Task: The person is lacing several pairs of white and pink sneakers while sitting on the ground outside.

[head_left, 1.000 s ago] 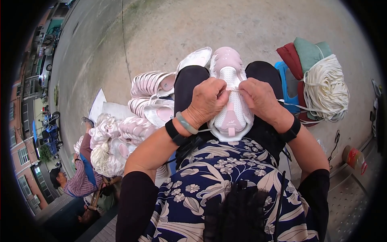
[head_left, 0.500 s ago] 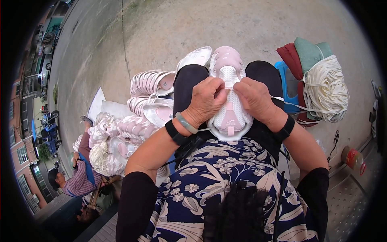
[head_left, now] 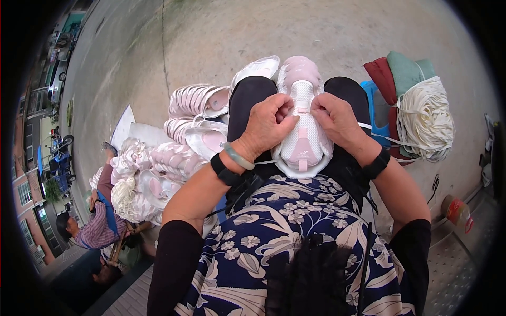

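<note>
Shoe point(head_left: 303, 127) fills gap between knees point(head_left: 345, 90); open concrete floor point(head_left: 327, 31) beyond; stacked uppers point(head_left: 192, 102) block left, blue stool point(head_left: 382, 129), lace bundle point(head_left: 426, 118) right.

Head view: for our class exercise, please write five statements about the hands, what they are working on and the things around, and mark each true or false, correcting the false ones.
1. The left hand and the right hand are both at the pink-and-white shoe upper. True.
2. The pale bangle is on the right wrist. False: it is on the left wrist.
3. A row of stacked uppers lies to the person's left. True.
4. The green cloth lies left of the shoe upper. False: it lies to the right.
5. Each forearm wears a black band. True.
</note>
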`<state>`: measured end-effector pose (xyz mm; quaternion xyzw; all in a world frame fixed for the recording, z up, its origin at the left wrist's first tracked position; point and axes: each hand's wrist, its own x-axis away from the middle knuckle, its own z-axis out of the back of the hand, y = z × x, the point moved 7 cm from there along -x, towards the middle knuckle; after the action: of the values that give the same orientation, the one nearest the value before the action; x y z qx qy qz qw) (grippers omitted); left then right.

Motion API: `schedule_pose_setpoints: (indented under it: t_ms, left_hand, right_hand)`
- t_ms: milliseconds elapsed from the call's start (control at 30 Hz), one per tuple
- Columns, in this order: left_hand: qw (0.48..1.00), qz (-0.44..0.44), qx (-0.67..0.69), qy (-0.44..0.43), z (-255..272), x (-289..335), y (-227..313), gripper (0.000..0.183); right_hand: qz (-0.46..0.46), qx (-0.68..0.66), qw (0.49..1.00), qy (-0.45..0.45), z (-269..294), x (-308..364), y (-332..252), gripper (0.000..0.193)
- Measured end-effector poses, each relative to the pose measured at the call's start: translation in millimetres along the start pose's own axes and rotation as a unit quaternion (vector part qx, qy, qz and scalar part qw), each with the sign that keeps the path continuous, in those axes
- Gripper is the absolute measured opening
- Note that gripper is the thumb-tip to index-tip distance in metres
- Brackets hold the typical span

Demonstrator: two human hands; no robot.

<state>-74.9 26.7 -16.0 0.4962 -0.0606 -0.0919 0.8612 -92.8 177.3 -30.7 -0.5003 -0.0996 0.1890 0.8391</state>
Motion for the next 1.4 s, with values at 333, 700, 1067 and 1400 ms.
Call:
schedule_pose_setpoints:
  t_ms: [333,700,1067,1400]
  left_hand:
    - [0.986,-0.154,-0.042,0.051,0,1,9,0.015]
    - [0.986,-0.124,-0.109,0.037,-4,-8,8,0.008]
    - [0.901,0.178,0.048,0.394,291,84,-133,0.009]
    - [0.982,-0.112,-0.128,0.084,106,75,18,0.013]
  right_hand:
    - [0.021,0.016,0.999,0.029,-8,-6,-7,0.011]
    - [-0.031,-0.026,0.999,-0.036,-4,-11,1,0.013]
    - [-0.097,-0.037,0.991,-0.083,38,23,31,0.026]
    - [0.053,0.139,0.985,0.092,55,38,28,0.030]
